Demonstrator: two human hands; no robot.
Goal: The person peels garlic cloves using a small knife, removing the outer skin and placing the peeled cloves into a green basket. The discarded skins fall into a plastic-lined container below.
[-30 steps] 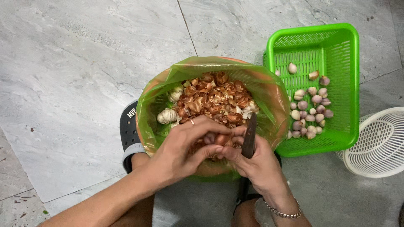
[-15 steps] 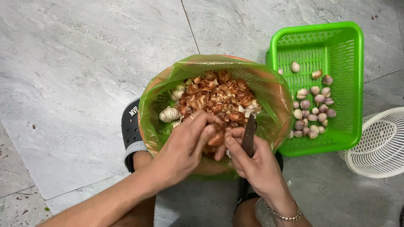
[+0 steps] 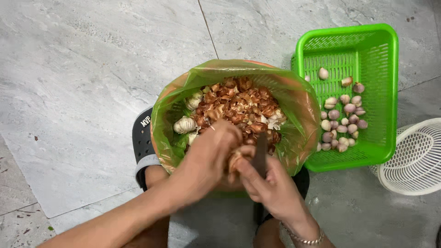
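My left hand [image 3: 206,158] is closed around a small brown-skinned bulb [image 3: 235,158], held over the near rim of a round bin lined with a green plastic bag [image 3: 294,98]. In my right hand [image 3: 268,181] is a dark-bladed knife [image 3: 260,154], its blade pointing up beside the bulb. The bin holds a heap of brown peel scraps [image 3: 239,108] and a few whole garlic heads [image 3: 184,125] on its left side.
A green plastic basket [image 3: 381,92] with several peeled purple-white cloves [image 3: 342,121] stands to the right of the bin. A white slotted basket [image 3: 415,158] sits at the right edge. A black sandal on a foot [image 3: 142,138] lies left of the bin on grey stone tiles.
Both hands have shifted slightly and my left hand has closed further over the bulb. The knife blade stays upright beside it.
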